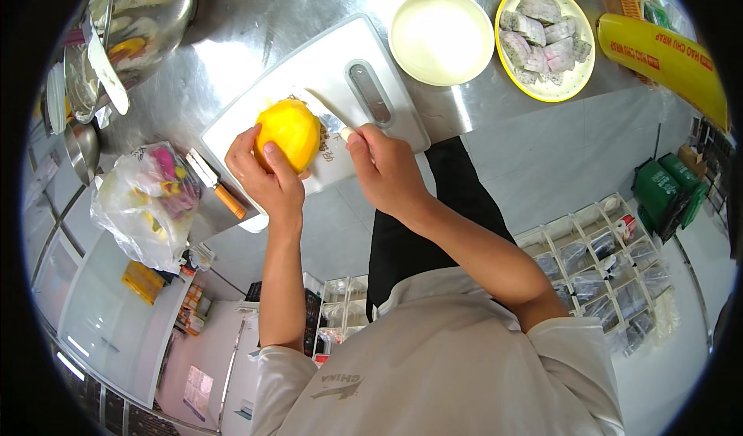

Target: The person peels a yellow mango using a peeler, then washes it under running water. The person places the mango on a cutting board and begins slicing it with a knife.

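A peeled yellow mango (288, 135) rests on the white plastic cutting board (264, 102), with my left hand (268, 175) gripping its near left side. My right hand (386, 169) is closed on the pale handle of a kitchen knife (321, 111). The blade lies low over the board, its tip near the far right side of the mango; whether they touch I cannot tell. Brown marks show on the board beside the fruit. A second knife or peeler with a wooden handle (229, 201) lies left of the board at the table's near edge.
Beyond the board's right end are an empty cream bowl (442, 37), a yellow-rimmed plate (504, 59) of cut dragon fruit (543, 35) and a yellow cling wrap box (656, 59). At left stand a plastic bag of peelings (154, 198) and a large metal bowl (186, 15) with fruit scraps.
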Demonstrator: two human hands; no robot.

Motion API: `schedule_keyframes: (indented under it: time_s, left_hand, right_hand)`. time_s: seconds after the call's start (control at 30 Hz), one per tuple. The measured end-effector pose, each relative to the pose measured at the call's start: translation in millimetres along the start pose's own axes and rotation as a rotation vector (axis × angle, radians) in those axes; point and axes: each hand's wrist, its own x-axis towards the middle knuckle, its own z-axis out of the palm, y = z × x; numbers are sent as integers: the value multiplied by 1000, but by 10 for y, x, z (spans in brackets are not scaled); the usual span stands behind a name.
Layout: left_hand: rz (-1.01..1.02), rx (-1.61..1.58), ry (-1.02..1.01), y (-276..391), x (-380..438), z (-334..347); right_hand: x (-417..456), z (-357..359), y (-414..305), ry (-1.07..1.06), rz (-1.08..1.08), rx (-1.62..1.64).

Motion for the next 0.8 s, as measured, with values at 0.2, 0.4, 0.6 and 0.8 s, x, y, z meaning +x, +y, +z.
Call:
schedule_keyframes:
  time_s: [0.2,0.4,0.6,0.8]
  left_hand:
    - [12,-8,9,-3,9,5]
    - [56,37,31,-76,29,7]
    - [14,-33,47,-86,8,-11]
    - [105,-5,81,-131,0,-23]
  right_hand:
    - [23,6,-56,-21,25,7]
    - [98,-31,-140,-59,19,-69]
    - [79,-1,-186,-96,41,-76]
    - [9,41,-155,-88,-55,-112]
